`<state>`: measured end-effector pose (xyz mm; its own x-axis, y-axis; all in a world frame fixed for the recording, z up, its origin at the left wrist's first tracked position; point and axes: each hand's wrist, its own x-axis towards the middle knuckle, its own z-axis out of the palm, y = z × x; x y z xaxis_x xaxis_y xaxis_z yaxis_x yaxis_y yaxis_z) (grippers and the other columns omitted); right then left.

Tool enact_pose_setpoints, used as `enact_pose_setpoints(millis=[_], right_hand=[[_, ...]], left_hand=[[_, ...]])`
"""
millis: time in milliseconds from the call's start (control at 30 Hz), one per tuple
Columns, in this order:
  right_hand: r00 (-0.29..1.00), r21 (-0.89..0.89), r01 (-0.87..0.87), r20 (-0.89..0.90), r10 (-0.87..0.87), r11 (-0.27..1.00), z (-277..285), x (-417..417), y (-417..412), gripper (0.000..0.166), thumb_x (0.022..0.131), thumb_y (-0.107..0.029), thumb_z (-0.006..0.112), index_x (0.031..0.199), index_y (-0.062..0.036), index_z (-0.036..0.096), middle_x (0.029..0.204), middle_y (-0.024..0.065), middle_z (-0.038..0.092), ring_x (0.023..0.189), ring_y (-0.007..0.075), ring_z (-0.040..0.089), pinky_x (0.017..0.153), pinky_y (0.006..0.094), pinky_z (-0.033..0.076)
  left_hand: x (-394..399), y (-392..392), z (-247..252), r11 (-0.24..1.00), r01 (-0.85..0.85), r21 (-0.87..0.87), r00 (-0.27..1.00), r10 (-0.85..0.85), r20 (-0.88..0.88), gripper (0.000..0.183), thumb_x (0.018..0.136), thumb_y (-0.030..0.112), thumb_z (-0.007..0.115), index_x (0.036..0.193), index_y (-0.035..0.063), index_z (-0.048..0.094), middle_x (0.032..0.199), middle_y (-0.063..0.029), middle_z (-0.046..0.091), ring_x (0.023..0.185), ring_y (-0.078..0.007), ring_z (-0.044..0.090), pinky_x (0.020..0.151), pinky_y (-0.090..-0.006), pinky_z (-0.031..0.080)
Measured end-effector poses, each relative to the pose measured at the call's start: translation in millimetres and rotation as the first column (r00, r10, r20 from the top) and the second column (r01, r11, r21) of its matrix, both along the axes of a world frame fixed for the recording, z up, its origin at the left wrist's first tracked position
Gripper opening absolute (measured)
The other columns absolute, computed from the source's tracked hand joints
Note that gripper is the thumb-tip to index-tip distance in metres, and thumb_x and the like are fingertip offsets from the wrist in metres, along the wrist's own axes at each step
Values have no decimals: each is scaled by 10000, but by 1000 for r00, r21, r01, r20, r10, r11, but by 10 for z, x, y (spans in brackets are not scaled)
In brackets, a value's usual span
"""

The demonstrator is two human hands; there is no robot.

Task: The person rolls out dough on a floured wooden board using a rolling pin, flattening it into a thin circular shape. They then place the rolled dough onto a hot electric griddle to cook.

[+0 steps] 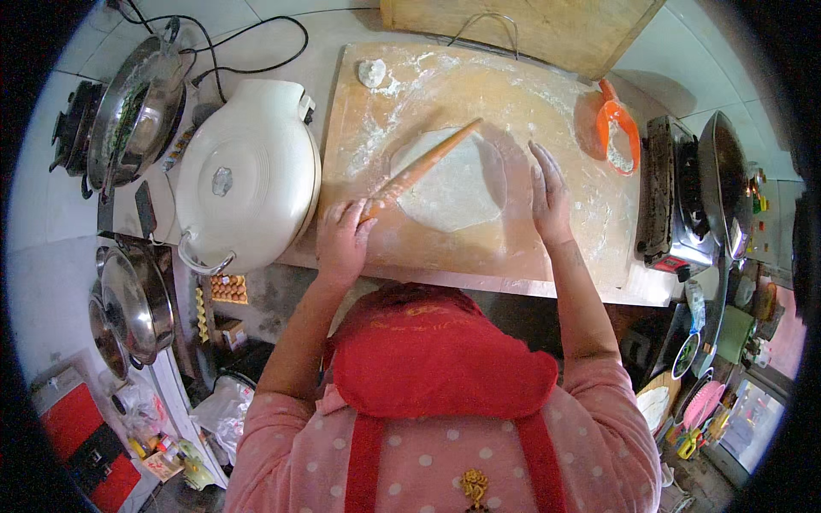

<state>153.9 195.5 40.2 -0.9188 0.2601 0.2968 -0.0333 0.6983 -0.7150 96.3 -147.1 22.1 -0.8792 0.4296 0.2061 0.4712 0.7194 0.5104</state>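
Observation:
A flattened sheet of dough (452, 186) lies on a floured wooden board (577, 237). My left hand (343, 237) is closed around the near left end of a tapered wooden rolling pin (426, 160), which crosses the dough's upper left part diagonally, its far tip pointing up and right. My right hand (550, 189) rests palm down or just over the board to the right of the dough, fingers extended, holding nothing. A small lump of dough (372, 73) sits at the board's far left corner, with flour scattered round it.
Left of the board stands a white electric pan with a closed lid (256, 167), beyond it a metal wok (138, 122). An orange scoop with flour (603, 131) lies on the board's right side. Further right are a portable gas stove (673, 192) and a dark pan (725, 179).

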Motion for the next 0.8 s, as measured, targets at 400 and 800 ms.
enact_pose_setpoints(millis=[400,800], right_hand=[[974,559,-225,107,199,798,-385,-465,406,631,930,-381,507,1426,-29,337,1456,156,372,1354,348,329,1134,458,236],[892,512,-450,285,350,731,-105,-209,652,687,829,-241,609,1409,-9,325,1471,166,342,1389,328,286,1174,438,199]], left_hand=[[-630,1148,28,912,258,-320,964,-221,147,503,943,242,490,1382,13,402,1448,-202,345,1344,-382,323,1105,-496,278],[287,1291,59,875,300,-380,951,-245,186,910,825,406,630,1415,-139,202,1500,-320,172,1425,-461,60,1156,-535,80]])
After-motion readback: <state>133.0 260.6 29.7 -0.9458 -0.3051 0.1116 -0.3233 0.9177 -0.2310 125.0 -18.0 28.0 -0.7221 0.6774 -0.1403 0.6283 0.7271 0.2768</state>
